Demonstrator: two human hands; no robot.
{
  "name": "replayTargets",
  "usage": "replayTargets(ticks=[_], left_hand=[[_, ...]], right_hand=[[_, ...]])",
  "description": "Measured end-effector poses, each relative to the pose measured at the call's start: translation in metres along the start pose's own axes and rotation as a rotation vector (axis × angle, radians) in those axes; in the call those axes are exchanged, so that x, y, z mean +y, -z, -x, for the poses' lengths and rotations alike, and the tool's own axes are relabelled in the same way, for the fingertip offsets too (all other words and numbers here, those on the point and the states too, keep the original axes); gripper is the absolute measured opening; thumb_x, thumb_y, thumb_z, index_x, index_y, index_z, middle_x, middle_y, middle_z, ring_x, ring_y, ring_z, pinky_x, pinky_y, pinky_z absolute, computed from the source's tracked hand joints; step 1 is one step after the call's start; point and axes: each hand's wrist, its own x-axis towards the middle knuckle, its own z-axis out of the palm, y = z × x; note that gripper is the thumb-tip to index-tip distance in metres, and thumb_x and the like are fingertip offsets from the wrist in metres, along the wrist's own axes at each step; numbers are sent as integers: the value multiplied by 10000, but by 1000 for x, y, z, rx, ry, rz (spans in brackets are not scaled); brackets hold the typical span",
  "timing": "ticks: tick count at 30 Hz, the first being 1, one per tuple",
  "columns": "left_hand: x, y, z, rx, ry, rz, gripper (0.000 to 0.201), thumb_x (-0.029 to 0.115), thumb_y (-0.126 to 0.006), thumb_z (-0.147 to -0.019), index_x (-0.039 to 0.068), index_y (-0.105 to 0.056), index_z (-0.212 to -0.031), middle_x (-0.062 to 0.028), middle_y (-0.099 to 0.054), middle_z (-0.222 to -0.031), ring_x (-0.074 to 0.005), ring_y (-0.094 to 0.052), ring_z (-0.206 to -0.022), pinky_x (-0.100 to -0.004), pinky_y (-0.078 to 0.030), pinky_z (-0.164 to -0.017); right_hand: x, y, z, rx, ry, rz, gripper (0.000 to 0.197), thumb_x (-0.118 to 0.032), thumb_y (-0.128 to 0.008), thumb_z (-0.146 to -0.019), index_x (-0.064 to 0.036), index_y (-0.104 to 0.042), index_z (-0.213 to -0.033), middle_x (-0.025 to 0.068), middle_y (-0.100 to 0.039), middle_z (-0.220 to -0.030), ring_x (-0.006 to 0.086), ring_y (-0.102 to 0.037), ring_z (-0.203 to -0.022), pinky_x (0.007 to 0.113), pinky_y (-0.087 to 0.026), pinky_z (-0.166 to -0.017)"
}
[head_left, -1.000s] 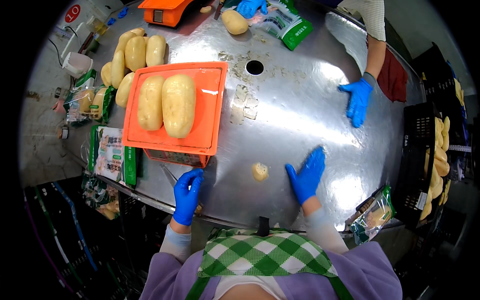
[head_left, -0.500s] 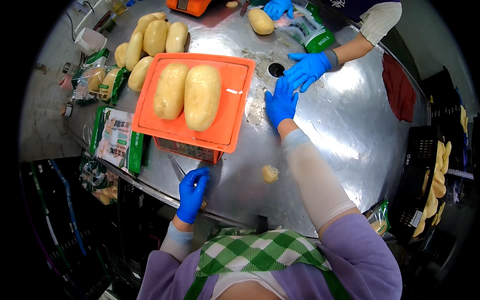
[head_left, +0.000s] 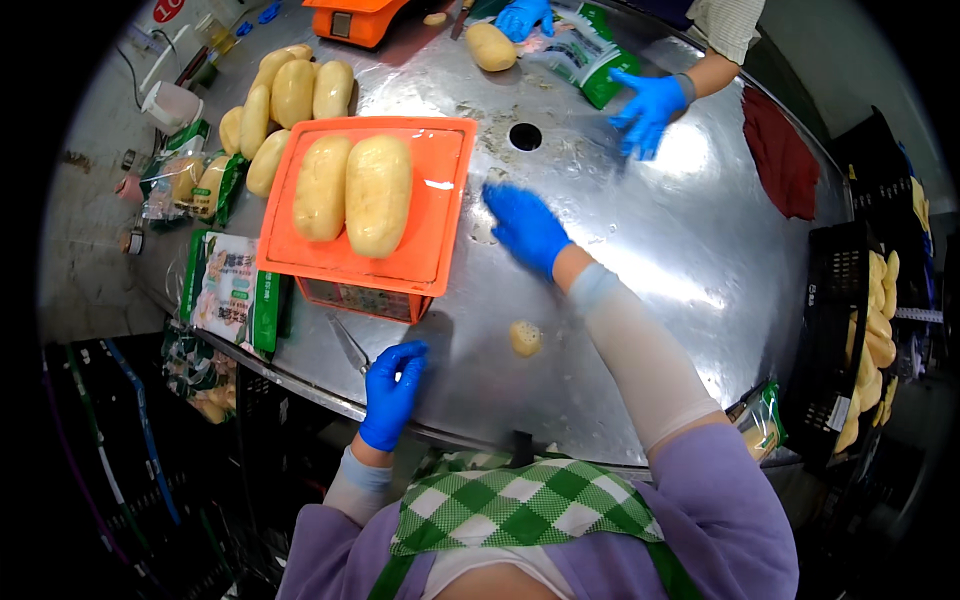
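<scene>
My right hand (head_left: pixel 528 232), in a blue glove and blurred, is over the steel table right of an orange scale (head_left: pixel 425 245). Its fingers are stretched out, and I see nothing in it. Loosely curled, my left hand (head_left: pixel 393 395) is at the table's near edge with nothing visible between thumb and fingers. A knife (head_left: pixel 350 345) lies beside it, blade toward the scale, its handle end hidden by the hand. Two peeled lotus root sections (head_left: pixel 379 195) rest side by side on the scale's tray. A small cut lotus root end (head_left: pixel 525 338) lies between my hands.
More lotus roots (head_left: pixel 292 95) are heaped behind the scale, with printed bags (head_left: pixel 228 290) to its left. Across the table a co-worker's gloved hand (head_left: pixel 650 108) is spread near a green bag (head_left: pixel 600 75). There is a drain hole (head_left: pixel 525 137), a red cloth (head_left: pixel 780 150) and a crate (head_left: pixel 838 350).
My right hand and the co-worker's hand, which were touching near the drain hole, have moved apart. Mine has come back toward me. The view has shifted slightly; the knife stays beside my left hand.
</scene>
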Motion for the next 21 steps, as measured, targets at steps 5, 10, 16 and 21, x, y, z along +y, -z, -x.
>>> replayTargets(ticks=[5,10,16,21], left_hand=[[-4,-10,-1,0,21,60,230,16,-563,-921,-17,-616,-1143,-103,-657,-1077,-165,-632,-946,-292,-508,-866],[-5,-11,-11,-54,17,58,226,12,-568,-920,-17,-616,-1139,-102,-657,-1078,-163,-629,-945,-292,-509,-865],[-3,-18,-25,-79,22,103,222,-5,-575,-908,-16,-628,-1123,-103,-658,-1080,-158,-631,-936,-283,-509,-850],[-2,-27,-32,-111,-2,154,229,0,-601,-893,-12,-640,-1118,-99,-670,-1067,-148,-643,-908,-268,-513,-821]], right_hand=[[50,17,42,462,-73,-16,634,-320,-602,-909,-38,-374,-1430,165,-357,-1492,369,-302,-1388,446,-279,-1124],[56,34,267,500,-344,90,818,-394,-669,-841,5,-292,-1448,208,-266,-1522,393,-200,-1420,478,-165,-1159],[47,-13,446,385,-1037,344,1112,-522,-720,-755,76,-122,-1477,259,-100,-1559,406,-81,-1449,496,-80,-1175],[65,-5,340,457,-922,310,1064,-516,-704,-775,86,-163,-1466,276,-155,-1542,419,-143,-1432,472,-120,-1172]])
